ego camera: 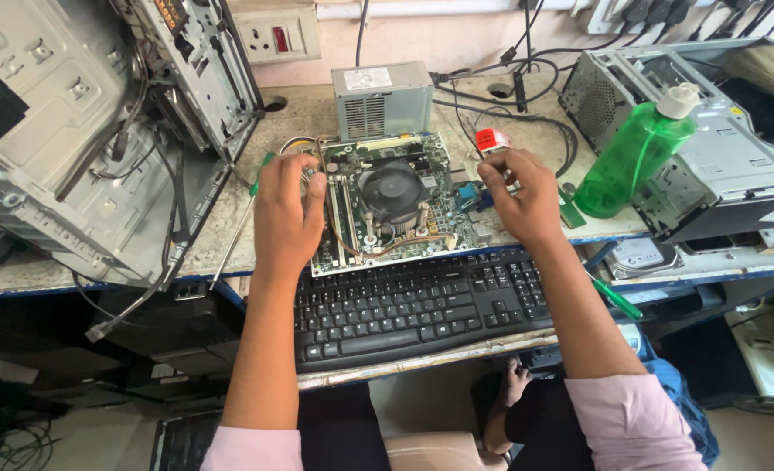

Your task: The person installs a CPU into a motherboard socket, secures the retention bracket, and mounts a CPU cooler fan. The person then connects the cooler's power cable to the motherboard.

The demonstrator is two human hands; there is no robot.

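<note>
1. Two hands at the motherboard (393,202), one on each side; board lies flat on the desk (300,118), dead centre of view.
2. Left hand (287,212) curled over the board's 9 o'clock edge, fingers bent down onto it, gripping that side. A green-handled screwdriver (245,214) lies on the desk just beside this hand; cannot tell if the hand touches it.
3. Right hand (519,196) at the board's 3 o'clock edge, fingers bent and close together over the port side; whether it pinches anything, cannot tell.
4. Round black fan cooler (391,192) sits mid-board, between the two hands, untouched.
5. Grey power supply box (381,98) at 12 o'clock of the board, just behind it, cables trailing off toward 3 o'clock.
6. Black keyboard (417,305) at 6 o'clock, its far edge tucked under the board's near edge; both forearms pass over it.
7. Green plastic bottle (635,161) with white cap at 3 o'clock, near the right hand, leaning against an open metal computer case (718,148).
8. Another open case (99,131) at 9 o'clock, side panel off, wires hanging out.
9. Small red tag (490,139) just beyond the right hand's fingertips, at 1 o'clock of the board.
</note>
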